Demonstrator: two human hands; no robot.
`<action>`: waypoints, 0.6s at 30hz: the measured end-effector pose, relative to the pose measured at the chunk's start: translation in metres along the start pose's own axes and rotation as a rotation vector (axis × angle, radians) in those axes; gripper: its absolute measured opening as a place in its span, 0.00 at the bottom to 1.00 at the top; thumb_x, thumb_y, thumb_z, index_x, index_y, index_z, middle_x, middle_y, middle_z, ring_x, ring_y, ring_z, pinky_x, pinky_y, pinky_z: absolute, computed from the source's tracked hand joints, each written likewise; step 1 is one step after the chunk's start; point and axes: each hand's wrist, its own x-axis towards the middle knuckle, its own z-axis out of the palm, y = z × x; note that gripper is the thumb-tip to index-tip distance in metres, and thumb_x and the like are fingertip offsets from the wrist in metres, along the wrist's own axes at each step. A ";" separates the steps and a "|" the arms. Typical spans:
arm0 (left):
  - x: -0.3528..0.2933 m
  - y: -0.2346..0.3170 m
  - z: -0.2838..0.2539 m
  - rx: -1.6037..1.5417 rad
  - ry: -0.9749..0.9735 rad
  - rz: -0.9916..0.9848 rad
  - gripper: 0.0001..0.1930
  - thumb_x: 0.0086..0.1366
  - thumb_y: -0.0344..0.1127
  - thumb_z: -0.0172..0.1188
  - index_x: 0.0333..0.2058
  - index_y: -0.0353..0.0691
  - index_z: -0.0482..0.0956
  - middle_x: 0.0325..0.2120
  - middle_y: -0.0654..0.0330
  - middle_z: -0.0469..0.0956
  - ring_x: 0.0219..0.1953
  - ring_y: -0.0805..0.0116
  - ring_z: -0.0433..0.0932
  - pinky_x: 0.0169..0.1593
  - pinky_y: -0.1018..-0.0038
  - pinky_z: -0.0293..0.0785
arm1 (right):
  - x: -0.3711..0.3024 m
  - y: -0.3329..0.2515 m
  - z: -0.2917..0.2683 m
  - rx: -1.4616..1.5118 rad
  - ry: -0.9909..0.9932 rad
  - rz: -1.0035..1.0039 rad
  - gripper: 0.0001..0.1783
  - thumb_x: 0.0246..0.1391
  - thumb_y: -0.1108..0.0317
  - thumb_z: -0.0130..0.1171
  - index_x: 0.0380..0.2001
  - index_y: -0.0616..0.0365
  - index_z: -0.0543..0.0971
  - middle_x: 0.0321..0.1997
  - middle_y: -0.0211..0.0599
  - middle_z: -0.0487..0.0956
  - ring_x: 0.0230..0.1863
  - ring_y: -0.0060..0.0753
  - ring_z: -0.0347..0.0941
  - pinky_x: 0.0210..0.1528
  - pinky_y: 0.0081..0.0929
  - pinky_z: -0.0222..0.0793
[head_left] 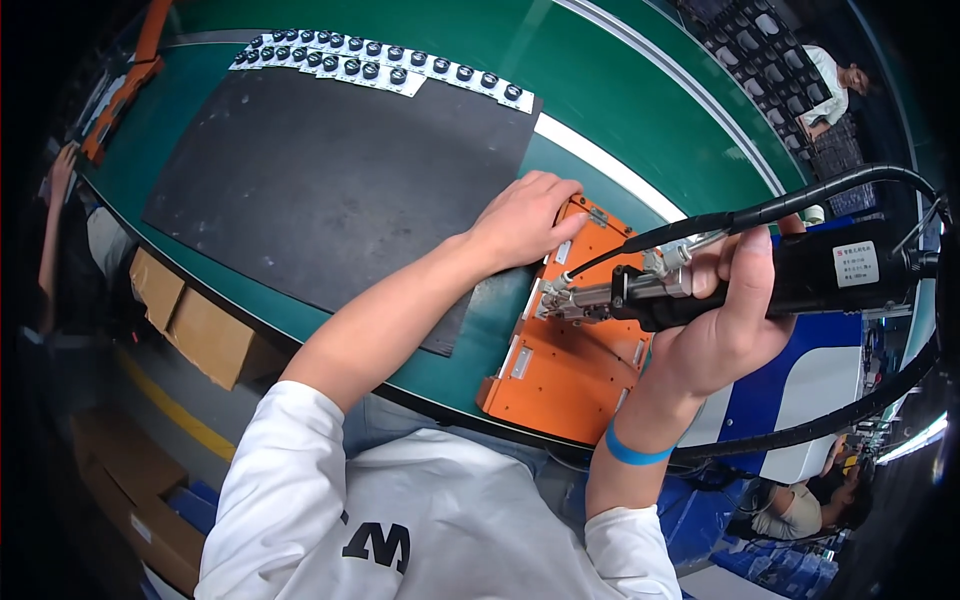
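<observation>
My right hand (730, 320) is wrapped around a black electric screwdriver (825, 270) with a metal nose and a cable. The screwdriver lies almost level across an orange fixture plate (590, 375), its tip at the plate's left edge. Over the plate's far left corner, my left hand (530, 220) grips the edge, thumb toward me and fingers over the far side. Small metal inserts and dark holes show on the plate. Part of it is hidden under the screwdriver and my right hand.
A black mat (340, 180) covers the green bench (480, 385) to the left. Rows of small white boards with black round parts (370, 70) line its far edge. Thick black hose (850, 405) loops at right. Other people sit left and right; cardboard boxes (200, 320) stand below the bench.
</observation>
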 end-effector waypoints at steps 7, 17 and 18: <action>0.000 -0.001 0.002 0.008 0.045 0.020 0.19 0.62 0.44 0.55 0.46 0.36 0.74 0.41 0.51 0.75 0.49 0.54 0.71 0.53 0.64 0.67 | 0.000 0.000 -0.001 -0.009 0.009 0.008 0.16 0.58 0.71 0.51 0.47 0.67 0.69 0.21 0.29 0.71 0.16 0.11 0.58 0.17 0.12 0.50; 0.000 -0.001 0.002 0.016 0.051 0.038 0.19 0.63 0.44 0.54 0.46 0.36 0.73 0.42 0.51 0.75 0.49 0.54 0.71 0.54 0.64 0.67 | 0.000 0.003 0.001 0.014 0.034 0.010 0.15 0.57 0.71 0.52 0.46 0.66 0.70 0.21 0.29 0.71 0.15 0.12 0.58 0.16 0.11 0.51; -0.001 -0.001 0.002 0.022 0.052 0.034 0.19 0.63 0.44 0.54 0.46 0.36 0.73 0.42 0.51 0.75 0.49 0.54 0.71 0.54 0.64 0.67 | 0.001 0.003 0.002 0.029 0.052 0.015 0.13 0.56 0.72 0.52 0.43 0.66 0.71 0.20 0.29 0.71 0.14 0.12 0.59 0.16 0.11 0.51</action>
